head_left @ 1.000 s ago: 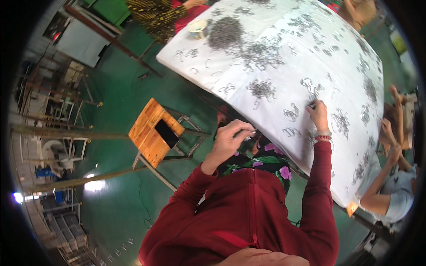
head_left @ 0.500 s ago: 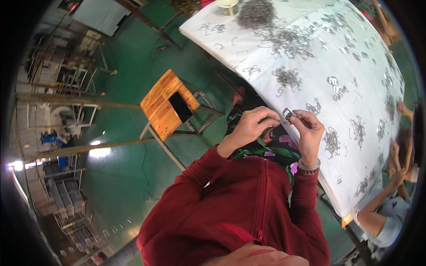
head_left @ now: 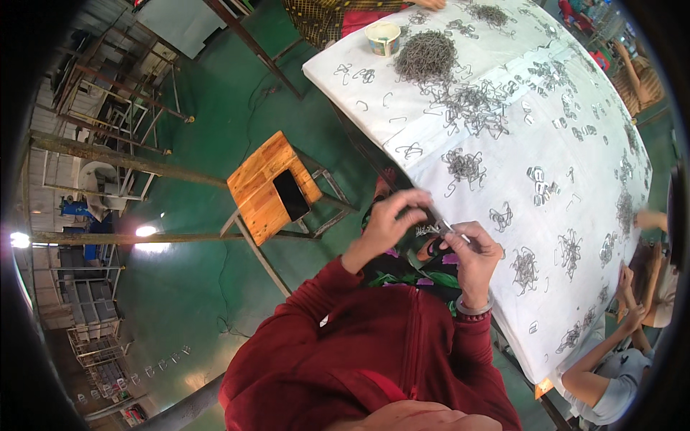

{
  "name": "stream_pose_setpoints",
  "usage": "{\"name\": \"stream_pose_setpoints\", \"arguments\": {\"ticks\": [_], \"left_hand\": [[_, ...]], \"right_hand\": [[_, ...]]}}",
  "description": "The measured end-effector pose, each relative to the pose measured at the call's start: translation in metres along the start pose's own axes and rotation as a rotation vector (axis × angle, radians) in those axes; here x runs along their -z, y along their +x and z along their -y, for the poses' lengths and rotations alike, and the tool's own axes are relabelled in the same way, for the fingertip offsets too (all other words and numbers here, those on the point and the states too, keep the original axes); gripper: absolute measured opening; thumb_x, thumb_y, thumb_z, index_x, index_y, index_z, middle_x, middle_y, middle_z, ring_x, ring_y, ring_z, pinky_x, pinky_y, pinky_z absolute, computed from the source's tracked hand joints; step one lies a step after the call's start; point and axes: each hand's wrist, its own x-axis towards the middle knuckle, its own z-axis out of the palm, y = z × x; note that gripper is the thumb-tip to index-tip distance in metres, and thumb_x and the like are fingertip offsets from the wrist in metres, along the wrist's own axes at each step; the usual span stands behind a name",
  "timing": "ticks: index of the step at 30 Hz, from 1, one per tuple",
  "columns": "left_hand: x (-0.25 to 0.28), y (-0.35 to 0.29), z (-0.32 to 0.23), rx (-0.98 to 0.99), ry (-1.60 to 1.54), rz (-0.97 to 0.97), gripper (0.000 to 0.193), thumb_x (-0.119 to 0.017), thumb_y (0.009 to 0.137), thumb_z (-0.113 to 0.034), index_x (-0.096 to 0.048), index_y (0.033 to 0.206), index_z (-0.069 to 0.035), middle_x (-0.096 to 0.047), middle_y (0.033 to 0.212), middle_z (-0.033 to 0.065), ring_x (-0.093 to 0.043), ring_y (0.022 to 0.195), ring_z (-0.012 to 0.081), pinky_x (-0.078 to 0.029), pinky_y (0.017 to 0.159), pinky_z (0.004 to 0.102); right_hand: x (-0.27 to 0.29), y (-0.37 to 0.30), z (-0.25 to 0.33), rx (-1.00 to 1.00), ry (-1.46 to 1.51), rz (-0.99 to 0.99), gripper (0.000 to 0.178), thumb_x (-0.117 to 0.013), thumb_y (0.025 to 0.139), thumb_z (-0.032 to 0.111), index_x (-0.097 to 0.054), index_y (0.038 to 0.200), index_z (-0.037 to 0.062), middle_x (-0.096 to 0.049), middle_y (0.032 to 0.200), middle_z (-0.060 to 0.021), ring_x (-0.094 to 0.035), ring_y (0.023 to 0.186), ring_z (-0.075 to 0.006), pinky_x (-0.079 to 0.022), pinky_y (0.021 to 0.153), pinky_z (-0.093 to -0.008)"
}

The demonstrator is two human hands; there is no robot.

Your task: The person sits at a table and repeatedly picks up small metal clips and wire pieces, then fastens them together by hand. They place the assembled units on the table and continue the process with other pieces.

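Note:
My right hand (head_left: 473,260) pinches a small shiny metal piece (head_left: 445,228) between thumb and fingertips, by the near edge of the white-covered table (head_left: 496,183). The piece is too small to make out its exact kind. Left of it, my left hand (head_left: 389,228) is raised with thumb and fingers curved and apart; nothing shows between them. Bent wire hooks lie in a loose cluster (head_left: 463,167) on the cloth just beyond my hands, with a smaller cluster (head_left: 501,216) beside my right hand. Small flat metal buckles (head_left: 539,185) lie farther right.
A large heap of wire hooks (head_left: 425,56) and a tub (head_left: 382,39) stand at the far left corner. On a wooden stool (head_left: 260,190) to my left rests a dark phone (head_left: 290,195). Other people's arms (head_left: 624,323) reach over the right edge; another person (head_left: 316,18) sits far off.
My left hand has drawn away from the metal piece, its fingers parting. My right hand still grips a piece, now tilted differently. The whole view has shifted slightly.

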Motion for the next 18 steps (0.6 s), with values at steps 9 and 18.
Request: {"name": "stream_pose_setpoints", "arguments": {"ticks": [9,18], "left_hand": [[0.012,0.184,0.116,-0.252,0.743,0.001,0.013,-0.058,0.085,-0.010,-0.066,0.087,0.000,-0.061,0.084,0.0166,-0.059,0.085,0.0322,-0.047,0.074,0.0407],[-0.001,0.171,0.106,-0.228,0.791,0.031,0.012,-0.054,0.086,-0.008,-0.054,0.091,0.002,-0.058,0.089,0.0194,-0.058,0.084,0.0355,-0.048,0.075,0.0425]], "right_hand": [[0.002,-0.003,-0.006,-0.071,0.011,0.026,0.013,-0.064,0.078,-0.013,-0.064,0.088,-0.0058,-0.063,0.082,-0.0076,-0.063,0.066,-0.0119,-0.050,0.057,-0.0200],[0.002,-0.008,0.000,-0.027,-0.024,0.009,0.013,-0.063,0.078,-0.013,-0.065,0.088,-0.0057,-0.063,0.082,-0.0090,-0.062,0.065,-0.0125,-0.052,0.058,-0.0222]]}}
